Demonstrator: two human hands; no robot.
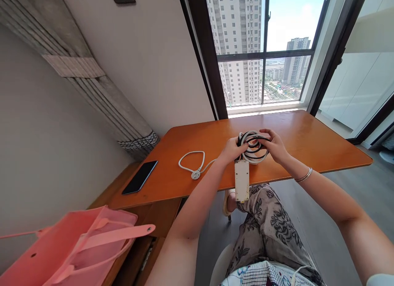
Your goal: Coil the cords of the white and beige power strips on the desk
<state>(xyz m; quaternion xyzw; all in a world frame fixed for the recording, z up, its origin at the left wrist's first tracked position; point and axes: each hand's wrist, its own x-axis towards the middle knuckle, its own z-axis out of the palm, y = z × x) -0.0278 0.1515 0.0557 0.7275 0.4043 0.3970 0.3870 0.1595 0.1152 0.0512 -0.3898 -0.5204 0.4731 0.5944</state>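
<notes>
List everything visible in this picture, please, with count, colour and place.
Table: one, orange, centre
Cable coil: one, white and black, centre
Power strip: one, cream, below coil
Plug: one, white, on table
Phone: one, black, table's left end
Bag: one, pink, lower left
Curtain: one, grey, left
Wall: one, pale grey, upper left
Window: one, dark frame, upper right
Buildings: several, pale, outside window
Floor: one, grey, below table
Seat: one, cream, bottom centre
Trousers: one pair, patterned grey, below
Bracelet: one, silvery, right wrist
Left hand: one, bare, coil's left
Right hand: one, bare, coil's right
</notes>
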